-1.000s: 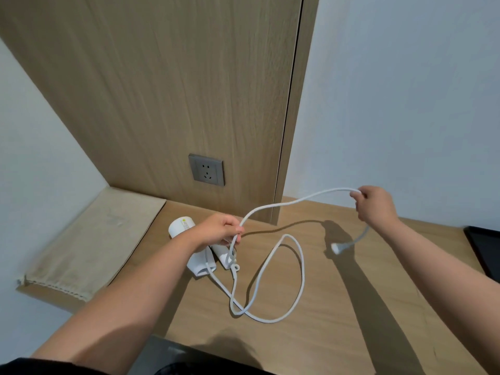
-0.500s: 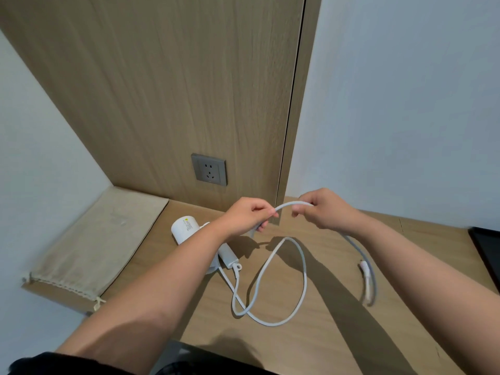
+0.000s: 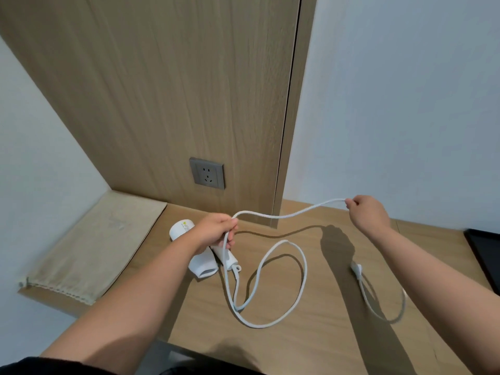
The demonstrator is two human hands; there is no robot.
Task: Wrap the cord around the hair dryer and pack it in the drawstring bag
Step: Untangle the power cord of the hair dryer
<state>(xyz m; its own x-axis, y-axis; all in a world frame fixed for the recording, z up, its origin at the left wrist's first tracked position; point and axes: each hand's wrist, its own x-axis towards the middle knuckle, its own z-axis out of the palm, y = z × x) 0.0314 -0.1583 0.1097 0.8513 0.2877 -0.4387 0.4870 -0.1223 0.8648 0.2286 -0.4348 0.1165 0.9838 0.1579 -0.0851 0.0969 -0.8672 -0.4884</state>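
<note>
On the desk [image 3: 338, 347] the hair dryer [image 3: 201, 262] lies diagonally (nozzle nearward), both hands' fingers [image 3: 349, 203] pinching its cord [image 3: 284, 215].

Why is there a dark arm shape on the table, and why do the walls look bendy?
Head view: light from above and behind throws the right hand and its arm's shadow onto the wooden table; the cord casts a thin dark line too. Head view: the wide-angle lens tilts the wood panel edges. Head view: the plug end looks slightly blurred.
</note>
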